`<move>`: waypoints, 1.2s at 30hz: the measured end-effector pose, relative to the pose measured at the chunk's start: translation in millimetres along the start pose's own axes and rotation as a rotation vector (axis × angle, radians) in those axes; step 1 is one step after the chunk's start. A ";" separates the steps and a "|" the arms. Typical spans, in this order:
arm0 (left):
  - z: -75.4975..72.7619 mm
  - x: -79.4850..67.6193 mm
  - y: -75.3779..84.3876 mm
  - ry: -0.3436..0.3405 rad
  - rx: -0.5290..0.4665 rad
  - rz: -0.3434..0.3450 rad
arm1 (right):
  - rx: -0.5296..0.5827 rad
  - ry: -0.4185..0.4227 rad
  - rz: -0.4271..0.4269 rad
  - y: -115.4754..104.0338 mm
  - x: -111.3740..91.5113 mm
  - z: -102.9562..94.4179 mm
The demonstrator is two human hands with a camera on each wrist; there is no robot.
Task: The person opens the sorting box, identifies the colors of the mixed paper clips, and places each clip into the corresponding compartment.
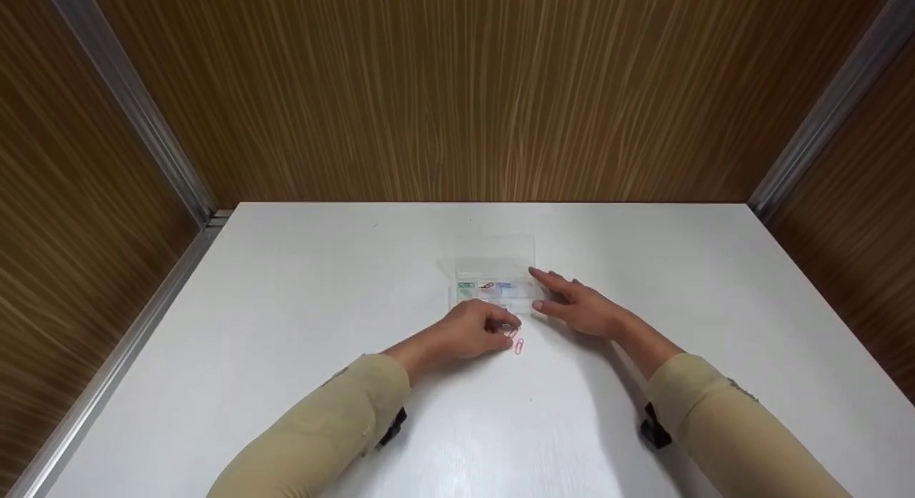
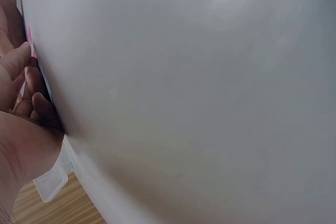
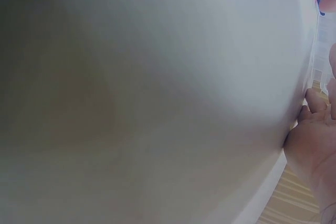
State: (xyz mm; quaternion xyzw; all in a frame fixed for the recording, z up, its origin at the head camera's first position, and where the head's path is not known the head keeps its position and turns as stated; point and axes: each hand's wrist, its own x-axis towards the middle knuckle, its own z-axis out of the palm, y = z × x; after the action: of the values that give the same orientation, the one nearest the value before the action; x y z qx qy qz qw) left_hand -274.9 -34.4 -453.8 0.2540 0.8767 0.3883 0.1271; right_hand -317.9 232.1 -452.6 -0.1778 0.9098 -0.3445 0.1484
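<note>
My left hand [image 1: 468,330] is bent over the white table in front of a clear plastic box [image 1: 495,255]. Its thumb and forefinger come down on either side of a pink paper clip [image 1: 512,333]; the frames do not show whether they grip it. A second pink paper clip [image 1: 519,346] lies just beside the thumb. To the right, my right hand [image 1: 582,309] has its fingers stretched out by the box's right edge. The box's lid stands raised at the back. Inside are a green paper clip [image 1: 466,285], a dark reddish clip [image 1: 487,285] and blue clips [image 1: 505,285] in separate compartments.
The white table [image 1: 286,305] meets a wood-grain panel [image 1: 457,91] at the back. Similar panels with metal edging [image 1: 136,119] stand at left and right. A black strap [image 1: 654,426] shows under the right sleeve.
</note>
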 end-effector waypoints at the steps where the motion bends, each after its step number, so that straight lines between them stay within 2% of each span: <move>1: -0.1 0.0 0.2 -0.003 0.000 -0.003 | -0.004 0.001 0.004 0.1 0.0 -0.1; 18: -0.6 -0.6 3.7 -0.019 0.055 0.015 | -0.016 0.010 0.003 -0.5 0.5 0.3; 25: -1.6 -2.1 4.8 -0.022 0.036 0.013 | -0.013 0.012 0.005 -0.8 0.4 0.1; 29: -2.6 -2.3 3.7 -0.023 0.021 0.036 | -0.012 0.012 0.002 -0.7 0.1 -0.1; 36: -4.8 -5.6 0.0 -0.025 -0.029 0.040 | -0.011 0.011 -0.037 -0.6 -1.1 -1.2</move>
State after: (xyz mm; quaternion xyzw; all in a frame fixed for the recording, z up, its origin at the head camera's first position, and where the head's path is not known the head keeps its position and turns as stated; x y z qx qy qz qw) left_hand -272.2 -40.4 -450.4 0.2746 0.8639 0.4004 0.1340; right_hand -317.2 232.8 -451.2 -0.1937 0.9090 -0.3433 0.1358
